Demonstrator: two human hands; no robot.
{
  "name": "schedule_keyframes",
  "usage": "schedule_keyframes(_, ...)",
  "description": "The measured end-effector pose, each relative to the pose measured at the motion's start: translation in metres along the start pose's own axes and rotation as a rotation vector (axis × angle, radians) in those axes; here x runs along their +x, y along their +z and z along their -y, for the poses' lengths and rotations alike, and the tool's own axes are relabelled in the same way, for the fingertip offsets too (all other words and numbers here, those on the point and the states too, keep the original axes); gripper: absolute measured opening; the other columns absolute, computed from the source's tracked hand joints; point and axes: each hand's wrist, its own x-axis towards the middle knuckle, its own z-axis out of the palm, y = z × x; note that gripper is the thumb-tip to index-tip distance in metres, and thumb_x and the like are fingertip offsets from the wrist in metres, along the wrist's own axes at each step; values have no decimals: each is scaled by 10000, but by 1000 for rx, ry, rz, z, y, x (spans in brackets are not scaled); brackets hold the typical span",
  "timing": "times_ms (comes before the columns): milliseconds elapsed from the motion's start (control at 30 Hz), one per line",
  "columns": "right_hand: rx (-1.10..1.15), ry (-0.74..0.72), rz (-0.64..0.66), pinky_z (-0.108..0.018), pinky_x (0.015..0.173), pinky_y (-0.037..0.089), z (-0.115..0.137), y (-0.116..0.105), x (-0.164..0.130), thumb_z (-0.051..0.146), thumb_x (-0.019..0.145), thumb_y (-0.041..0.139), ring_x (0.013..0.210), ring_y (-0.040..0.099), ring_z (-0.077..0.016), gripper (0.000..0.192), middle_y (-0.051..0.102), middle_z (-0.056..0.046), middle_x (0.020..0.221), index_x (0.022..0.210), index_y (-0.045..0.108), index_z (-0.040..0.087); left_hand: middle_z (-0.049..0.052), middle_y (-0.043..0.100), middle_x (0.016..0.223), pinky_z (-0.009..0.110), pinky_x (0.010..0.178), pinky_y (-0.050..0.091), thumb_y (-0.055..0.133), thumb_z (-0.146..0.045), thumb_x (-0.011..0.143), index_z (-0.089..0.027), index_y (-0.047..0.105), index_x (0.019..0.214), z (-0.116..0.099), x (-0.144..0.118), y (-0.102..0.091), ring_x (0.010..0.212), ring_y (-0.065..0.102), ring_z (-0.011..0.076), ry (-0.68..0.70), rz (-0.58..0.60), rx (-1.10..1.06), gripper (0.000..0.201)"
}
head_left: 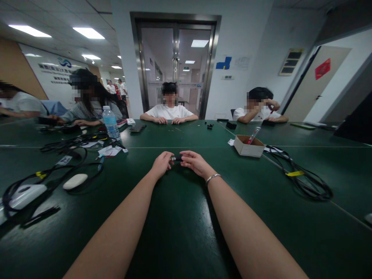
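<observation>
Both forearms are stretched forward over the dark green table [180, 232], cut off below by the frame edge. At their far ends the left hand [161, 164] and the right hand [195, 163] are brought together, each closed by its fingertips on one end of a small dark object [176, 158]. Most of that object is hidden by the fingers; only a short black middle with a pale glint is seen, held just above the table, and its kind cannot be made out. A bracelet [213, 178] is worn on the right wrist. A cardboard box [248, 146] is set further right, well apart.
</observation>
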Motion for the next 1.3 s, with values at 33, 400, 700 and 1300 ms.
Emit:
schedule_keyframes(33, 0, 1, -1, -200, 636, 573, 0, 0, 0, 38, 737, 675, 632, 640, -98, 213, 613, -27, 834, 920, 649, 142, 3, 549, 662, 184, 419, 356, 401, -319, 860, -155, 557, 958, 0, 0, 0, 447, 471, 80, 6, 4, 3, 247)
schedule_keyframes(400, -8, 9, 3, -208, 654, 579, 1, 1, 0, 42, 744, 668, 652, 640, -99, 208, 617, -22, 837, 921, 649, 149, 3, 543, 720, 176, 459, 390, 471, -209, 795, -160, 576, 978, 1, 0, 1, 503, 481, 73, 38, -16, -7, 217)
schedule_keyframes(700, 7, 5, 7, -204, 657, 573, 1, 2, 0, 30, 737, 667, 665, 640, -103, 215, 616, -27, 834, 919, 650, 143, 5, 547, 785, 195, 502, 410, 533, -190, 726, -174, 583, 974, 6, 2, -1, 533, 500, 74, 90, -29, 20, 254)
schedule_keyframes(1300, 10, 7, -2, -194, 642, 571, 1, 1, 0, 25, 744, 652, 645, 641, -100, 204, 614, -27, 825, 913, 643, 138, -2, 547, 708, 198, 513, 398, 470, -242, 826, -164, 551, 1056, 1, -2, 2, 514, 476, 78, 51, -3, 17, 256)
